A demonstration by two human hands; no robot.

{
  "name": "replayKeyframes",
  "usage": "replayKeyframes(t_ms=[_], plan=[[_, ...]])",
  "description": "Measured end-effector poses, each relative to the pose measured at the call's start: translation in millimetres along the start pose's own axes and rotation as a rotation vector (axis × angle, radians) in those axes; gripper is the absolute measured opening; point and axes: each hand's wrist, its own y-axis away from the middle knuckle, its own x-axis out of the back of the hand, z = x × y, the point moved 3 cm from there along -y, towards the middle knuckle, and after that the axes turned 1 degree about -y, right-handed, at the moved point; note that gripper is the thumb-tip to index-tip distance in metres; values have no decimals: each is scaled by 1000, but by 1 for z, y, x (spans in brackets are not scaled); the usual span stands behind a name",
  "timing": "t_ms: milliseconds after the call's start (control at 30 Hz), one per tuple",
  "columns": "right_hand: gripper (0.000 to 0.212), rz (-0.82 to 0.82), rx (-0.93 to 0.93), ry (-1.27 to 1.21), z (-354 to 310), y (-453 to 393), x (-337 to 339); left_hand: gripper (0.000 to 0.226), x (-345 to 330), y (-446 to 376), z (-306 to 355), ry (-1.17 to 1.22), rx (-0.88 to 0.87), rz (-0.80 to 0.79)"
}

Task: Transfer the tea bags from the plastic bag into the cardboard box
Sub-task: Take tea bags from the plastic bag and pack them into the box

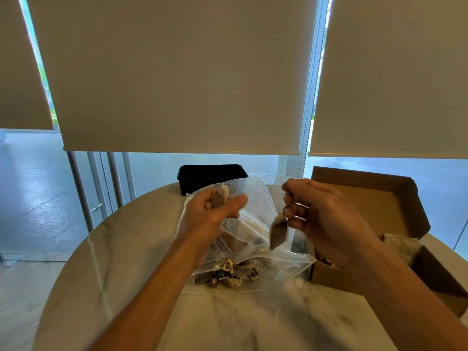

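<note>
Above the marble table (253,325), we are lifting our left hand (215,211) with its fingers curling round a tea bag (219,197) and the clear plastic bag (258,239), while our right hand (319,214) is pinching a second tea bag (278,233) dangling just beside it; the open cardboard box (379,214) is sitting to the right, with a black tray (210,176) behind

The box (379,206) lies open-topped at right, its raised lid (364,178) walling the far side. The bag (255,224) crowds the table (101,249) centre; a black tray (211,177) stands behind.
</note>
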Motion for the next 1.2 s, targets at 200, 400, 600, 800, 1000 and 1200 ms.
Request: replayKeyframes(t_ms=[200,400,600,800,1000,1200], plan=[[22,18,-16,-10,8,-4,-2,31,-29,17,1,-377,-186,-178],[14,54,-45,-137,4,-4,3,24,-30,14,-4,-431,-244,-172],[8,102,-72,-332,0,-7,18,21,-26,12,-6,-503,-213,-217],[10,135,-34,-406,-7,-8,37,17,-22,9,-6,-466,-170,-227],[15,199,-28,-458,-12,-6,54,27,-23,12,-2,-404,-151,-210],[19,202,-12,-502,-18,-3,65,27,-21,11,-4,-423,-139,-208]])
